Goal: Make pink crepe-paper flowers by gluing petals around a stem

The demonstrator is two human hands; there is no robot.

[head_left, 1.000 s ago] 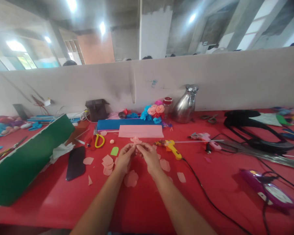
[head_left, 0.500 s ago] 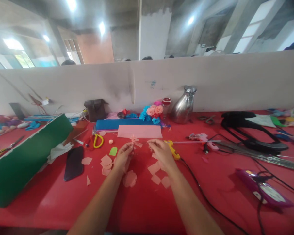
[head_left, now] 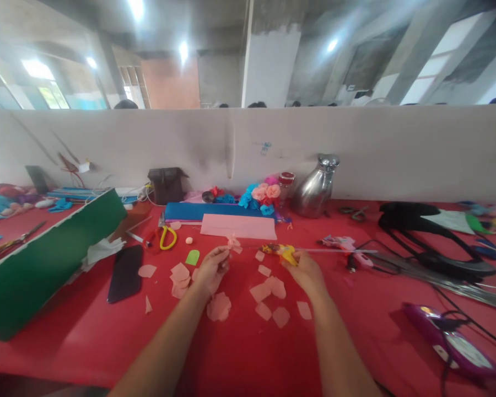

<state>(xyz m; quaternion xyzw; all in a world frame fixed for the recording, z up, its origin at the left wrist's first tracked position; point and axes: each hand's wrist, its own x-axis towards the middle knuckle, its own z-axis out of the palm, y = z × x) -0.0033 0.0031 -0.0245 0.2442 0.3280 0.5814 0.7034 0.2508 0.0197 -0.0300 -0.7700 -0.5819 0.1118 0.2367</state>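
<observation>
Pinched in my left hand [head_left: 214, 268] is a small pink paper flower [head_left: 233, 243], its petals standing above my fingertips. My right hand [head_left: 308, 270] is wrapped round a yellow glue gun [head_left: 287, 253], whose nozzle points left toward the flower, a short gap apart from it. A clear glue stick [head_left: 334, 251] sticks out of its back. Cut pink paper petals [head_left: 276, 286] lie between my forearms, with another pile of petals [head_left: 180, 274] left of my left hand. Beside that pile is a lime-green petal template [head_left: 192, 257].
A pink paper strip [head_left: 237, 226] and a blue roll [head_left: 215, 211] lie behind my hands. Yellow-handled scissors [head_left: 167, 238], a phone [head_left: 125, 274] and a green box [head_left: 53, 264] are on the left. A steel jug [head_left: 316, 187], pink glue gun [head_left: 349, 248] and purple power strip [head_left: 450, 336] are on the right.
My right hand has moved from beside the flower to the right and taken hold of the yellow glue gun. My left hand still holds the flower. The view has shifted slightly.
</observation>
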